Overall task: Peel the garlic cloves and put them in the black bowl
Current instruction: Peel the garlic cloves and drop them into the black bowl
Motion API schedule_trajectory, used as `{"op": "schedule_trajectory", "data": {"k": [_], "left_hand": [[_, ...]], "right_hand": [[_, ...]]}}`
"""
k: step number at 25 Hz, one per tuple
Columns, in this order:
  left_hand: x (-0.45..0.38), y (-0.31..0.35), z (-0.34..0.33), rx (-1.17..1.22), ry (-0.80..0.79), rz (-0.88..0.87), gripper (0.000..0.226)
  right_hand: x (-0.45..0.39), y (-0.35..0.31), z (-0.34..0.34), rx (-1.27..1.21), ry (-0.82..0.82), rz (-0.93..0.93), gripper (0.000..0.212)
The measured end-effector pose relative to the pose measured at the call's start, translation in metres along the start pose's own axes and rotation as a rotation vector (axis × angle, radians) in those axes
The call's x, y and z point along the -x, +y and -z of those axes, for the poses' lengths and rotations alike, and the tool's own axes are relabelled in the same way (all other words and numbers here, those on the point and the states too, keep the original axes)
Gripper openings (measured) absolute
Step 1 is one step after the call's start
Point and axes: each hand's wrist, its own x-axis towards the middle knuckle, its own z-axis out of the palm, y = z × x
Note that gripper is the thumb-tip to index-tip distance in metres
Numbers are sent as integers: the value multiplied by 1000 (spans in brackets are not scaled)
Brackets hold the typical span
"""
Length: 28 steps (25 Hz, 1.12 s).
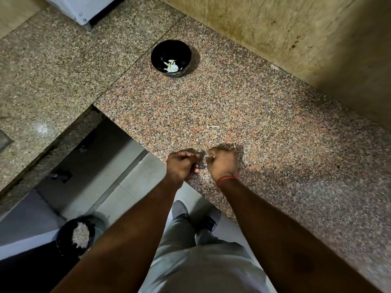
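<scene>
The black bowl (157, 52) stands on the granite counter (254, 115) far ahead of my hands, with a few pale peeled garlic cloves (172, 66) at its bottom. My left hand (183, 164) and my right hand (222, 162) hover close together over the counter's near edge, both with fingers curled. Between their fingertips a small pale bit (208, 157) shows, most likely a garlic clove; my fingers hide most of it. A red thread circles my right wrist.
A small pale scrap (213, 126) lies on the counter just beyond my hands. On the floor at lower left a dark bin (63, 235) holds a heap of pale peels. A wall rises at the right. A white appliance (82, 7) stands at the top left.
</scene>
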Motion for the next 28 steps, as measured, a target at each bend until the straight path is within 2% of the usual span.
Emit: {"op": "schedule_trajectory", "data": {"k": [5, 9, 10, 11, 14, 17, 20, 25, 28], "left_hand": [[-4, 2, 0, 59, -18, -3, 23], [-3, 3, 1, 81, -36, -7, 6], [-2, 4, 1, 105, -36, -4, 2], [-2, 4, 0, 121, -30, 3, 9], [1, 4, -3, 99, -43, -6, 13], [2, 5, -11, 5, -67, 19, 13], [1, 7, -20, -79, -70, 74, 21], [3, 6, -24, 37, -81, 209, 24], [6, 2, -24, 80, -111, 246, 25]], "right_hand": [[0, -7, -8, 63, -63, 15, 41], [0, -3, -13, 4, -42, 39, 30], [0, 0, -12, -108, -34, 2, 26], [0, 4, -10, -274, -24, -59, 24], [6, 12, 4, -842, -40, -272, 24], [12, 13, 13, -1066, -121, -289, 28], [14, 9, 17, -996, -136, -241, 27], [12, 10, 24, -834, -124, -223, 18], [14, 9, 28, -806, -133, -204, 25]]}}
